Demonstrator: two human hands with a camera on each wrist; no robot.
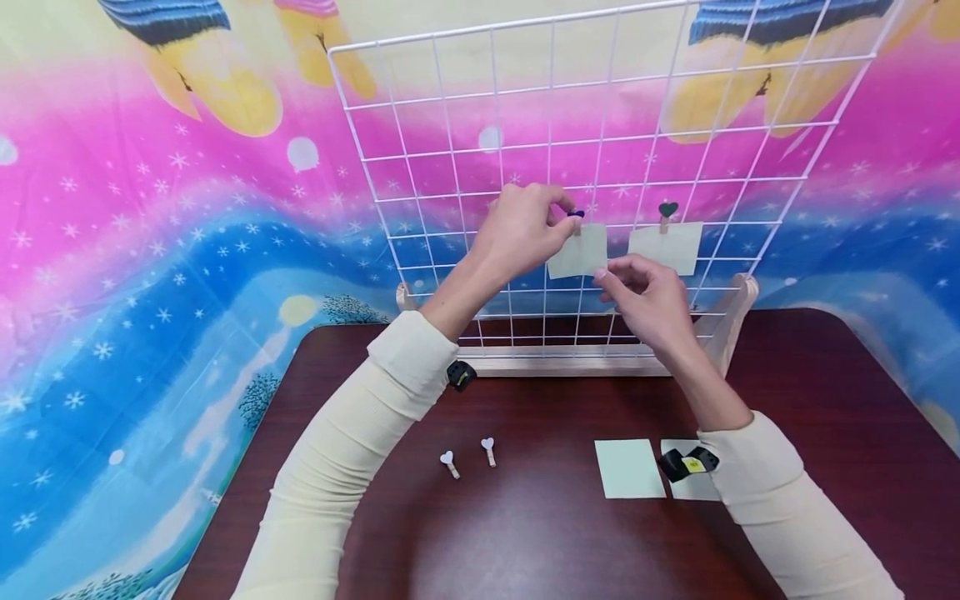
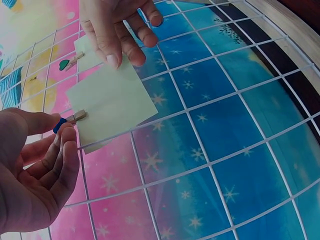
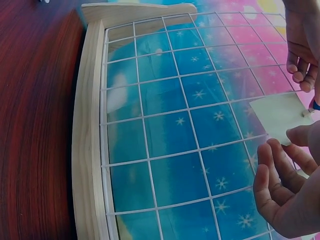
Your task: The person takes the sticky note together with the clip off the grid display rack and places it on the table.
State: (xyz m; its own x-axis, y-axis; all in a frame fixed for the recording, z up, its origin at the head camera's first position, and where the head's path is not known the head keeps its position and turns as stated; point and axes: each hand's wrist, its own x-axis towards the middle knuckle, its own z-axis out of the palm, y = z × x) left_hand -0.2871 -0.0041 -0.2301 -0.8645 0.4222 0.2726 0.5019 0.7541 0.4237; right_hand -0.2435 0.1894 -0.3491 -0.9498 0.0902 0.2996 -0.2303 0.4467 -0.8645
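My left hand [image 1: 521, 223] pinches a small wooden clothespin [image 2: 79, 116] with a blue heart between thumb and fingers. The clothespin's jaws lie over the top edge of a pale green paper note [image 1: 583, 252], which is against a white wire grid [image 1: 468, 32]. My right hand [image 1: 651, 298] holds the note's lower right corner, thumb on its front. Just to the right, a second pale note [image 1: 681, 252] hangs on the grid under a clothespin with a green heart [image 1: 667, 211]; the right fingers partly cover this note.
Two clothespins with white hearts [image 1: 449, 463] lie on the dark wooden table [image 1: 525, 533], left of centre. On the right lie a square note [image 1: 630, 468] and another note [image 1: 686, 487], partly under the right wrist camera. A wooden base [image 1: 540, 367] supports the grid before a patterned cloth [image 1: 172, 250].
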